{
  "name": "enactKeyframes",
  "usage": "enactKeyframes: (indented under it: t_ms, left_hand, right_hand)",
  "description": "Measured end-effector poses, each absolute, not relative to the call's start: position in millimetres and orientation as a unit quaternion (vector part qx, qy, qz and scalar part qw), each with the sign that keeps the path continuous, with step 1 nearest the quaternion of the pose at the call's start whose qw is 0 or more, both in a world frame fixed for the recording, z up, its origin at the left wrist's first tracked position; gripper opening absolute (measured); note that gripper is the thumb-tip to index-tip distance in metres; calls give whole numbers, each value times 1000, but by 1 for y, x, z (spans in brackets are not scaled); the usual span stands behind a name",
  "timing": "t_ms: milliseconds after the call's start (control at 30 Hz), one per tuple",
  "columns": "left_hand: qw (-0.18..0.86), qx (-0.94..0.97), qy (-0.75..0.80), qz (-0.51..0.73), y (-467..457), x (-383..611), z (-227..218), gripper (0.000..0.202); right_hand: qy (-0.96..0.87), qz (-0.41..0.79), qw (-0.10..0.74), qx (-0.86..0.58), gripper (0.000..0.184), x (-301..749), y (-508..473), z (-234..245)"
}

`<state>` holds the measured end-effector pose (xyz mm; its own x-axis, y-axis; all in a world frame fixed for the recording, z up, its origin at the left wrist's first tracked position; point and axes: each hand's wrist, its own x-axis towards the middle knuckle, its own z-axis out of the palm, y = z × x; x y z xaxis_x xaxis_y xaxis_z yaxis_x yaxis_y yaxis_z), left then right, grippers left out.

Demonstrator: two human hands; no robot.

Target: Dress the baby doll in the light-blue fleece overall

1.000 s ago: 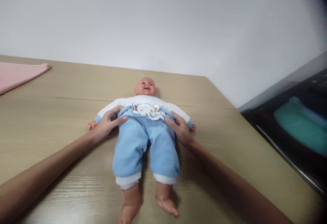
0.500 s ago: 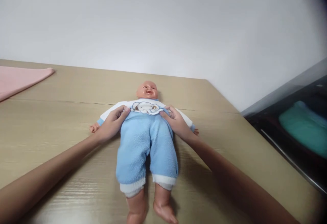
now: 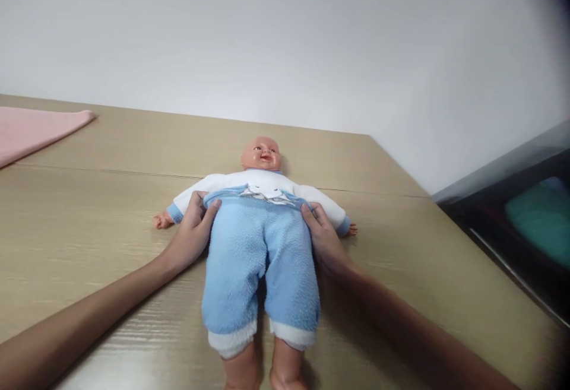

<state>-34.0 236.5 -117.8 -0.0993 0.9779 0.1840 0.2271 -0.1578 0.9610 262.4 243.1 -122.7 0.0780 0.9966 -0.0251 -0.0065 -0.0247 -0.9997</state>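
Note:
A baby doll [image 3: 262, 152] lies on its back, head away from me, arms spread out to the sides. It wears a white long-sleeved shirt [image 3: 222, 181] with blue cuffs and a white animal patch, and fluffy blue pants [image 3: 236, 259] with white cuffs. At the left side of its waist, my left hand [image 3: 193, 230] pinches the blue lower edge of the shirt between thumb and fingers. My right hand [image 3: 327, 235] grips the same edge at the other side; its fingertips are partly hidden. Between the hands the edge is bunched, and the patch is creased. The doll's feet are cut off by the frame.
The doll lies on a wooden table [image 3: 111, 212] with a seam across it. Pink cloth [image 3: 35, 132] lies at the far left. A pale wall [image 3: 267, 46] rises behind. Beyond the right edge is a dark object with green material [image 3: 541, 221], blurred.
Both hands have moved apart, from the patch out to the sides of the waist. The shirt's lower edge is now stretched wider and the patch is folded. The view has shifted slightly.

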Motion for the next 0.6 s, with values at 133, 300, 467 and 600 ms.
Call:
enactKeyframes:
  t_ms: [133, 300, 467, 600]
  left_hand:
    - [395, 560, 527, 502, 247, -33, -114, 38]
    - [371, 634, 519, 437, 245, -47, -110, 30]
    - [384, 625, 529, 427, 235, -49, -110, 28]
    - [486, 506, 514, 494, 227, -37, -113, 26]
  right_hand:
    - [-502, 486, 510, -502, 52, 265, 259, -119]
    - [-613, 441, 427, -497, 39, 285, 263, -110]
    - [-663, 406, 417, -470, 22, 286, 250, -107]
    - [-538, 516, 472, -471, 34, 272, 243, -111]
